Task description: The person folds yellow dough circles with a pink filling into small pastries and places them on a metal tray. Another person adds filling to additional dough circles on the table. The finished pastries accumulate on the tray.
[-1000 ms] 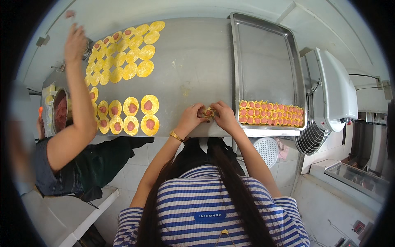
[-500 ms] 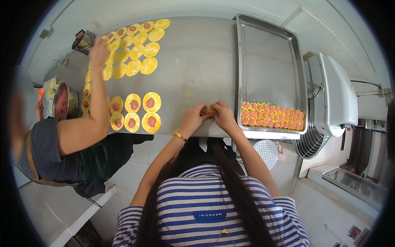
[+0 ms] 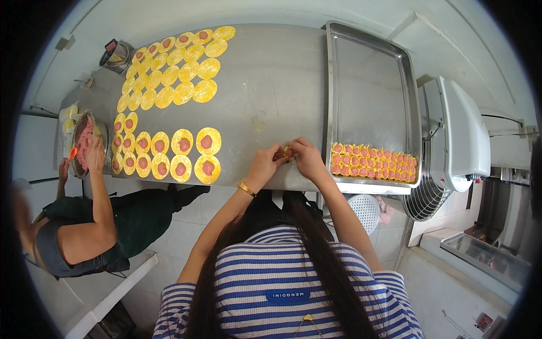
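Note:
Near the front edge of the metal table, my left hand (image 3: 267, 163) and my right hand (image 3: 308, 160) pinch a small dumpling (image 3: 288, 152) between them. Its yellow wrapper is gathered around pink meat filling, partly hidden by my fingers. To the left, yellow round wrappers with filling (image 3: 182, 142) lie flat in rows. Right of my right hand stands a large metal tray (image 3: 328, 85), with several rows of open-topped dumplings (image 3: 372, 161) packed along its near end.
More wrappers (image 3: 183, 93), mostly bare, cover the far left of the table (image 3: 271, 73). At the left a co-worker (image 3: 84, 231) reaches into a bowl of pink meat (image 3: 84, 141), an orange spoon (image 3: 73, 151) beside it. A white machine (image 3: 457, 130) stands right of the tray.
The co-worker's arm has drawn back from the far wrappers to the meat bowl, uncovering the wrappers at left. My hands have barely moved and still hold the dumpling.

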Available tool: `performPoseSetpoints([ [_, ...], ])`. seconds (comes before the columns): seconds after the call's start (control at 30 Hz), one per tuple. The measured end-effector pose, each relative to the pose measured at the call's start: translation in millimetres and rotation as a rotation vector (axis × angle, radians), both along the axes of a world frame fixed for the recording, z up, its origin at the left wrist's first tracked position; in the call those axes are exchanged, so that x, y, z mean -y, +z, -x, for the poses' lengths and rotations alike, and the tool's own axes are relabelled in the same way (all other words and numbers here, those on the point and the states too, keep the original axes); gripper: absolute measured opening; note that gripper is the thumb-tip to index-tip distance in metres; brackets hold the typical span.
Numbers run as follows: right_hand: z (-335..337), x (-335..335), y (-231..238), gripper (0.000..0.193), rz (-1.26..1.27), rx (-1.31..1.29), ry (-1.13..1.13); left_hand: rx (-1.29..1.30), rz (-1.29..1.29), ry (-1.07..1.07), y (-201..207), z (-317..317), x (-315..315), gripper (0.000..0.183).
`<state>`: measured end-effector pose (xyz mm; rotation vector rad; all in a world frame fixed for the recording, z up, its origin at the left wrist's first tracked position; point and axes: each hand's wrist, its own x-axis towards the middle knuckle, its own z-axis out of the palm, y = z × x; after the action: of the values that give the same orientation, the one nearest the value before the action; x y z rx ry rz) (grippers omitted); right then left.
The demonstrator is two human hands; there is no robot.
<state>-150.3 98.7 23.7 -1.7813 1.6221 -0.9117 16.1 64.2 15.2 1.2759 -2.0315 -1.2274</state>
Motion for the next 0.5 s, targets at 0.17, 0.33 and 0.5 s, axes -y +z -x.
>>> performPoseSetpoints([
  [0.17,-0.6,-3.5,-5.3,0.034,-0.033,-0.058,-0.072,-0.07,0.114,0.031,-5.4,-1.1,2.0,0.023],
  [0.33,-0.4,-0.2,-10.7,0.038,0.018,-0.029,-0.022,0.007,0.145,0.012,-7.9,0.7,2.5,0.027],
  [0.5,-0.4,-2.3,-9.7,0.033,0.004,-0.041,-0.076,-0.048,0.136,0.049,-7.5,0.1,2.6,0.026],
])
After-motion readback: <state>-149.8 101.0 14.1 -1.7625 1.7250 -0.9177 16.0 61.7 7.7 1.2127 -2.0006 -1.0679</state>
